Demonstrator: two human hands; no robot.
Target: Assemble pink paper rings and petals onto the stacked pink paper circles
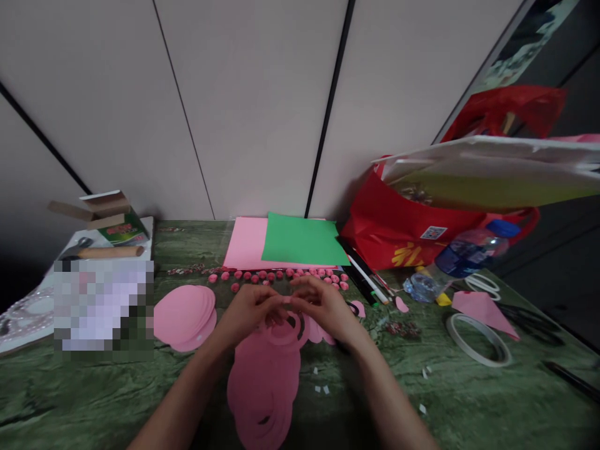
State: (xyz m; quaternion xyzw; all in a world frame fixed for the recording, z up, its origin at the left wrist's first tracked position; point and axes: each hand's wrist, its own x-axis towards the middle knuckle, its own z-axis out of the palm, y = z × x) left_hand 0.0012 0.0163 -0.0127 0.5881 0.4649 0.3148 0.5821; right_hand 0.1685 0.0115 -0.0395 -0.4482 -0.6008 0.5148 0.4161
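In the head view, the left hand (257, 306) and right hand (321, 306) meet near the centre of the bench (370, 400), fingers drawn close together on a small pink piece (286, 300) between their tips. The step in hand looks like shaping or rolling that piece; the next move probably calls for a light, steady pinch so that it neither slips nor creases.

From the hands, small pink rolls (262, 275) lie in rows towards twelve o'clock, with a green sheet (304, 240) overlapping a pink sheet (246, 244) beyond. Pink ovals (182, 315) are stacked at nine. At six, larger pink cut-outs (265, 381) lie right under the hands and could be knocked by them. Pens (365, 278) and a tilted bottle (462, 256) are around two to three, before a red bag (389, 219); a tape roll (504, 362) sits near four. These stand clear of the pinch.
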